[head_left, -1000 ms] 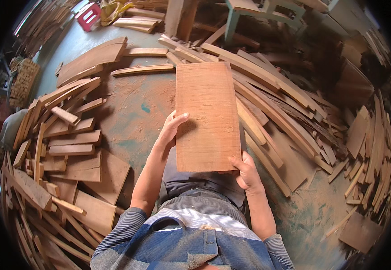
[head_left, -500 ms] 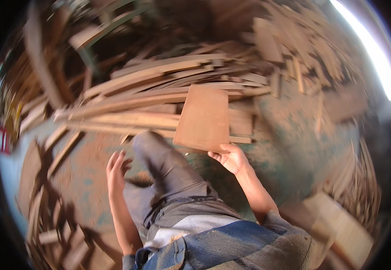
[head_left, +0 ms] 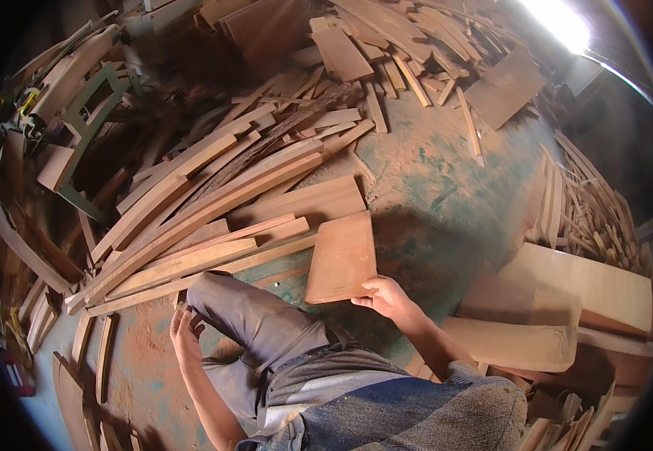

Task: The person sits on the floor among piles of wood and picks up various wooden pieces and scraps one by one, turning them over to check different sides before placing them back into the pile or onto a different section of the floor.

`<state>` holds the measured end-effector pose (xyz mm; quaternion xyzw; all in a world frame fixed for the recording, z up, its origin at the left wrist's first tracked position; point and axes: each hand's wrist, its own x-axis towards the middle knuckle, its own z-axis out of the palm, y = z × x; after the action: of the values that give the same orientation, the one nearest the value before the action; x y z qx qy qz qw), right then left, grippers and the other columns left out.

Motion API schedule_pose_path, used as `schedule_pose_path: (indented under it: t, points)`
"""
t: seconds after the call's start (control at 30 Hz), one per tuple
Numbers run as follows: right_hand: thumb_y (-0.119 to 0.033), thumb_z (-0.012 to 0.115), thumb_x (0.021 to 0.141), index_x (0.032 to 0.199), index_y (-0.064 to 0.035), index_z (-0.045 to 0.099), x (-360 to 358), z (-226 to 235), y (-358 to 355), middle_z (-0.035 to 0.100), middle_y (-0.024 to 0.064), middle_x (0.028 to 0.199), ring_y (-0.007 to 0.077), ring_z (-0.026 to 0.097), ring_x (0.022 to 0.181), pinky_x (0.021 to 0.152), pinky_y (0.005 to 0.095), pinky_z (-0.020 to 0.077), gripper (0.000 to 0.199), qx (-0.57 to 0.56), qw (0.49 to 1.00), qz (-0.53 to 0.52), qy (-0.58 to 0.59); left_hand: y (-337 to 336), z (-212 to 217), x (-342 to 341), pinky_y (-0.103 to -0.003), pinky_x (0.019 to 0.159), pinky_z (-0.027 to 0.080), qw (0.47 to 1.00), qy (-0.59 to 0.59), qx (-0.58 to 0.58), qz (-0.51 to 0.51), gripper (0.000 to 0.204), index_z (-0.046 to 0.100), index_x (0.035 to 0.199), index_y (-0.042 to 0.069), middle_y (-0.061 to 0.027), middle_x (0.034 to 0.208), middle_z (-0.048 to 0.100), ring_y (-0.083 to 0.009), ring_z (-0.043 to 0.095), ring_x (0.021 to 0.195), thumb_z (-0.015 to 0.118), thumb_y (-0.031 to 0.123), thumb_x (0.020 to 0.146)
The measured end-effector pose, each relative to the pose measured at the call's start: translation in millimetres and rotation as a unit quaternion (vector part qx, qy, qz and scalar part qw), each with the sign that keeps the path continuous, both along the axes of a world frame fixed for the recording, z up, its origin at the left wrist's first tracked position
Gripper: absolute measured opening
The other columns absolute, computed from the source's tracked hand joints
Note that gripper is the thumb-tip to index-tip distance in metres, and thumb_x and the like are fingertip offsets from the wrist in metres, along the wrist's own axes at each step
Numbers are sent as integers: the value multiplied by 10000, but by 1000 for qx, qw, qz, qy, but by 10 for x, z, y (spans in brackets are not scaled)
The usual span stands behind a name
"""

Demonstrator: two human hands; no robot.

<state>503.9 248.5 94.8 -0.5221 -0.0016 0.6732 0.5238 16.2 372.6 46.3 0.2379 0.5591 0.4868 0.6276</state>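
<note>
A flat, reddish-brown wooden board (head_left: 343, 257), roughly rectangular, is in my right hand (head_left: 388, 297), which grips it at its near right corner. The board is held up in front of me, over the floor and past my raised knee. My left hand (head_left: 186, 335) hangs beside that knee with nothing in it, its fingers loosely curled but apart. Just beyond the board, a wide plank (head_left: 304, 203) lies among long wooden beams (head_left: 214, 192) stacked on the floor.
Sawdust covers the green-blue floor (head_left: 447, 177). Loose offcuts (head_left: 386, 45) are heaped at the far side. To my right lie wide pale boards (head_left: 578, 286), with a pile of thin strips (head_left: 593, 207) behind. A green frame (head_left: 90, 143) stands at the far left.
The view has swung to the right, bringing the wide boards on that side further in. My right hand still holds the wooden board, now lower in the picture.
</note>
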Motion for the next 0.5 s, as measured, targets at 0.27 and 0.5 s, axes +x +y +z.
schedule_pose_path:
  t: [0.27,0.5]
  points:
    - [-74,598,900,1232,38,554,37,156,150,649,192,1184,350,660,1041,873,513,563,353,-10,998,11,-67,2,-229,10,-291,635,540,998,-11,-25,55,323,617,1248,83,-32,1114,704,-174,705,842,682,180,947]
    - [-75,621,876,1147,17,590,-11,71,276,688,183,1050,317,693,859,768,473,607,288,10,995,21,-98,-209,-332,-166,-295,627,541,993,0,-73,91,105,623,1019,110,4,956,663,-178,707,836,680,147,940]
